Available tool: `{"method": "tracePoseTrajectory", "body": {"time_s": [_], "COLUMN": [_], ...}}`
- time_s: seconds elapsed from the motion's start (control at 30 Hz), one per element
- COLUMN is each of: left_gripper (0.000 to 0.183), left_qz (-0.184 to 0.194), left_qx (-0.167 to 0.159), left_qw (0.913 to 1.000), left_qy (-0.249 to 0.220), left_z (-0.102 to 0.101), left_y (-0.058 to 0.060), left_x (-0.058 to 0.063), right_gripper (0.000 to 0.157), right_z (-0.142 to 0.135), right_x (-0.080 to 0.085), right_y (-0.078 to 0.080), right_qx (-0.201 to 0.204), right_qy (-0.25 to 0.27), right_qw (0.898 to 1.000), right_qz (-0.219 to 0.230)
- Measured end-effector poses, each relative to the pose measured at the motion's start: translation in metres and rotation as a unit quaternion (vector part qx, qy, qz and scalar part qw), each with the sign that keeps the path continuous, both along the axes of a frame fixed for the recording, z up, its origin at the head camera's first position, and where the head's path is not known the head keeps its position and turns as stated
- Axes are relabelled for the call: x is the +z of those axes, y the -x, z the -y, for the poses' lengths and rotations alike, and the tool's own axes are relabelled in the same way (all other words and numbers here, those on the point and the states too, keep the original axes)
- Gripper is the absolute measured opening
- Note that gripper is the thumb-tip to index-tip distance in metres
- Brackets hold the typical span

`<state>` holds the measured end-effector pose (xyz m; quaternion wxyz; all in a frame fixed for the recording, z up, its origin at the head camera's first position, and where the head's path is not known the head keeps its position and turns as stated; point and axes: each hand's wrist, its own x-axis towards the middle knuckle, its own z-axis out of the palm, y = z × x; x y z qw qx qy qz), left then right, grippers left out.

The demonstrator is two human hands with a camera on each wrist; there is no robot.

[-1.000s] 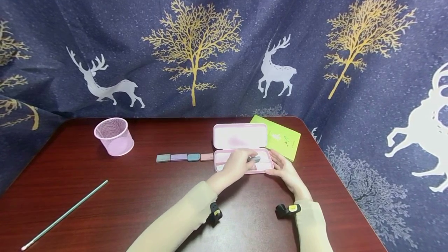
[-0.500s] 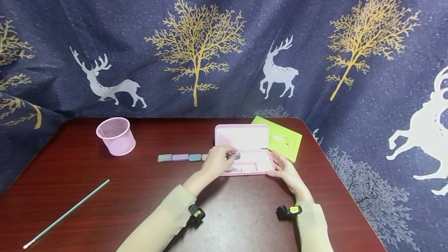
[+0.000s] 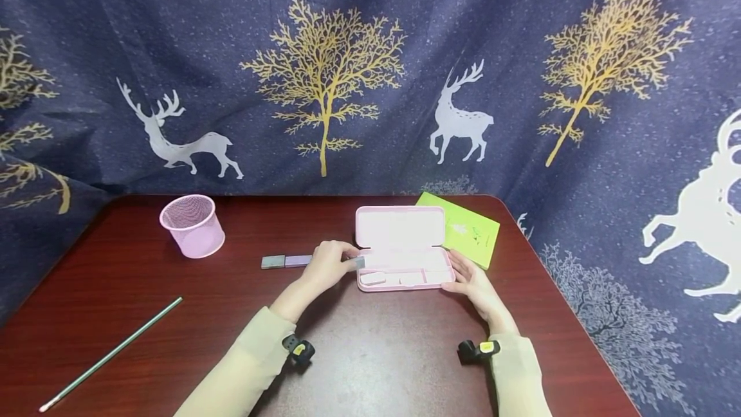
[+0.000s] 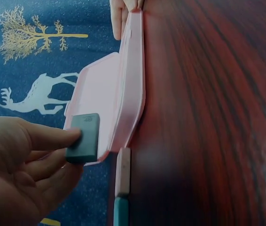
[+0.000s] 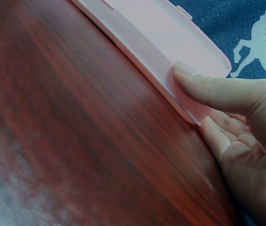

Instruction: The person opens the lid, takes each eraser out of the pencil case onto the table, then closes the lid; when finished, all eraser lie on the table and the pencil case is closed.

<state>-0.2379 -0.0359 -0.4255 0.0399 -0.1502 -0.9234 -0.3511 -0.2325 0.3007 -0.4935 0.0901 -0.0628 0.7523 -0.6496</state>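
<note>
My left hand (image 3: 326, 267) pinches a dark grey eraser (image 4: 87, 136) between thumb and fingers, held up at the left end of the pink pencil case (image 3: 399, 226). The case lies with its lid raised, and a whitish block (image 3: 373, 278) sits in its front left compartment. At the case's right end, my right hand (image 3: 471, 282) grips the wall, thumb over the rim and fingers outside. Left of the case runs a row of small blocks: a grey-green one (image 3: 273, 262), a purple one (image 3: 297, 261), a teal one (image 4: 121, 212) and a pink one (image 4: 122, 174). My left hand hides part of this row in the head view.
A pink mesh pencil cup (image 3: 199, 237) stands at the back left. Toward the front left lies a green pencil (image 3: 116, 351). Behind the case's right side is a bright green booklet (image 3: 471, 233). A patterned blue cloth (image 3: 370, 147) hangs past the table's back edge.
My left hand has moved left with the grey eraser, from over the middle of the pencil case to its left end. The right hand keeps its grip on the case.
</note>
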Motion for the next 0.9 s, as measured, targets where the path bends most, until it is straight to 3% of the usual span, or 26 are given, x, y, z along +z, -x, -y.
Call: {"method": "tracePoseTrajectory", "body": {"time_s": [0.2, 0.47, 0.6, 0.9], "left_gripper": [0.016, 0.016, 0.012, 0.018], "left_qz": [0.030, 0.052, 0.064, 0.049], "left_qx": [0.000, -0.031, -0.046, -0.076], "left_qw": [0.9991, 0.9964, 0.9952, 0.9951], "left_qy": [0.031, 0.060, 0.059, 0.040], "left_z": [0.011, 0.015, 0.014, 0.019], "left_y": [-0.001, 0.001, 0.001, 0.000], "left_x": [-0.001, -0.008, -0.012, -0.014], "right_gripper": [0.089, 0.088, 0.088, 0.088], "right_z": [0.000, -0.001, -0.001, -0.001], "right_x": [0.000, 0.002, 0.003, 0.003], "right_y": [0.000, 0.000, 0.000, 0.000], "right_qx": [0.002, 0.005, 0.005, 0.002], "right_qy": [0.005, -0.005, -0.008, -0.012], "right_qw": [1.000, 1.000, 1.000, 1.000], "right_qz": [-0.001, -0.002, -0.002, 0.001]}}
